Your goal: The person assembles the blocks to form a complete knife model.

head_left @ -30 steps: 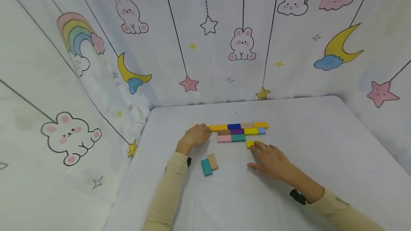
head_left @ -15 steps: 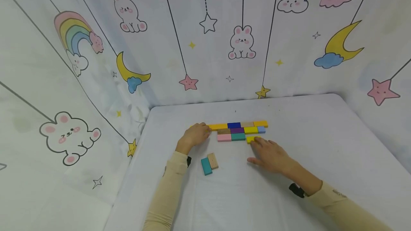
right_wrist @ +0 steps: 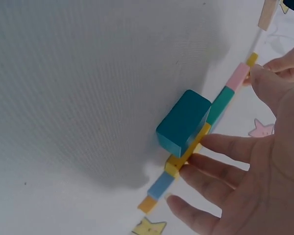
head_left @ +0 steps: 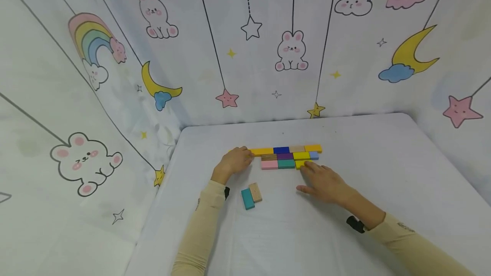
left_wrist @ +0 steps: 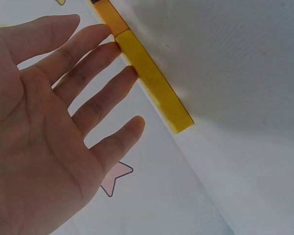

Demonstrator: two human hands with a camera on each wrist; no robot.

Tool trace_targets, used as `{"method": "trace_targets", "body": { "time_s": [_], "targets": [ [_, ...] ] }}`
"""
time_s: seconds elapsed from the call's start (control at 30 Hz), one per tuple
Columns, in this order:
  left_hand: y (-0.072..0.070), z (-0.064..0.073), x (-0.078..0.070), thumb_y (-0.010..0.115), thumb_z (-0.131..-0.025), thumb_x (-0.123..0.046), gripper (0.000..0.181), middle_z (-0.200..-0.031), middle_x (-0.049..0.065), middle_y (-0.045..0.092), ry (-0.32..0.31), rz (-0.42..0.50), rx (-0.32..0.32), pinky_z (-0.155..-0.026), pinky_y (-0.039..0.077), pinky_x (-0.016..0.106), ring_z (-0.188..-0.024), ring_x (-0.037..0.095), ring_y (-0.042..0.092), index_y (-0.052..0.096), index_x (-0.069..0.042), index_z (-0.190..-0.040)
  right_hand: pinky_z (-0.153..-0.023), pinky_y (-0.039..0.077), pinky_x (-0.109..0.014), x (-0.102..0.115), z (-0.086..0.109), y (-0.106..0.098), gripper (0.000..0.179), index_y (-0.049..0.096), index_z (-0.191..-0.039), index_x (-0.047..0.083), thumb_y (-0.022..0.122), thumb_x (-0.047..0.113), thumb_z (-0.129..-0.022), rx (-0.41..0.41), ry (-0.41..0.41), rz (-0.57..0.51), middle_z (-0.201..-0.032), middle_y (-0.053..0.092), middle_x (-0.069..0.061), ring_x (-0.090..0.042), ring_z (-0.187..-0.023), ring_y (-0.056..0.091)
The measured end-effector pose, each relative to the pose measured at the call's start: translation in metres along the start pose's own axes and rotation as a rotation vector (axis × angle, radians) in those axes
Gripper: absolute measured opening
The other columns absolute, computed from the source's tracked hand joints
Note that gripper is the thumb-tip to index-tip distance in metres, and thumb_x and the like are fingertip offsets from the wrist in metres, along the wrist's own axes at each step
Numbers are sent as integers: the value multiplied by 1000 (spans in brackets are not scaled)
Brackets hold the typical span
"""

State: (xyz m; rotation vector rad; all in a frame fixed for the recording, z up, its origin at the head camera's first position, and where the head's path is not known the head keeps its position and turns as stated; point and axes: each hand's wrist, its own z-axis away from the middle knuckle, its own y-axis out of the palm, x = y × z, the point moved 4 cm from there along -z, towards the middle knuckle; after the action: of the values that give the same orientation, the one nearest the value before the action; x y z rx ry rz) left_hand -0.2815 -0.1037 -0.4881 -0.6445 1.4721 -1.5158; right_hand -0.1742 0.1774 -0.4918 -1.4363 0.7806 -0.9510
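In the head view, my left hand lies at the left end of the back row. Its nearly straight fingers touch the side of a long yellow block in the left wrist view, beside an orange block. My right hand has its fingertips on a yellow block at the right end of the front row, after a pink block and a green block. A teal block shows large before the yellow one in the right wrist view; the hand hides it in the head view.
The middle row holds a brown, a purple, a yellow and a light blue block. Nearer, a teal block and a plain wood block lie side by side on the white-covered table.
My right fingers have pushed the yellow block away from me, and it now sits in line with the green block in the front row. My left hand has stayed in place.
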Motion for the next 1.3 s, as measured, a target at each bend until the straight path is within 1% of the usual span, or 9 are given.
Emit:
{"method": "trace_targets", "body": {
  "time_s": [0.27,0.5,0.77,0.93,1.13,1.3],
  "targets": [
    [0,1,-1,52,-111,-27,35,-146,8,59,-17,33,1,-114,46,46,-132,30,56,67,-12,-139,-110,44,-62,-2,-5,1,72,56,-145,0,67,54,-99,2,0,1,-153,48,-26,-43,-138,50],
    [4,0,-4,52,-111,-27,35,-146,7,59,-3,22,4,-113,47,46,-133,29,56,67,-13,-139,-109,46,-61,-6,-3,5,70,57,-145,1,67,54,-99,12,15,-9,-153,49,-26,-43,-138,51],
    [1,0,-2,51,-112,-29,36,-147,7,58,-17,9,-4,-114,46,45,-133,30,55,67,-14,-140,-107,47,-62,-6,-6,9,72,57,-145,0,66,55,-99,-48,10,-15,-154,48,-27,-45,-136,52],
    [1,0,0,51,-111,-29,36,-147,7,58,-20,4,-15,-114,45,45,-133,30,56,67,-13,-139,-108,47,-62,-5,-7,10,72,57,-146,0,66,55,-99,-64,8,-22,-154,47,-27,-45,-137,51],
    [2,-1,3,53,-111,-28,34,-147,7,58,-30,9,-23,-113,47,46,-132,30,56,69,-14,-138,-109,45,-63,-2,-9,10,74,56,-146,1,66,56,-99,-64,37,-20,-156,45,-26,-45,-139,50],
    [3,-2,2,52,-111,-29,34,-145,6,59,-26,16,-21,-112,47,45,-131,28,57,69,-16,-137,-109,45,-64,6,-11,5,73,57,-145,2,68,56,-97,-86,59,-57,-155,45,-26,-45,-138,51]
  ]
}}
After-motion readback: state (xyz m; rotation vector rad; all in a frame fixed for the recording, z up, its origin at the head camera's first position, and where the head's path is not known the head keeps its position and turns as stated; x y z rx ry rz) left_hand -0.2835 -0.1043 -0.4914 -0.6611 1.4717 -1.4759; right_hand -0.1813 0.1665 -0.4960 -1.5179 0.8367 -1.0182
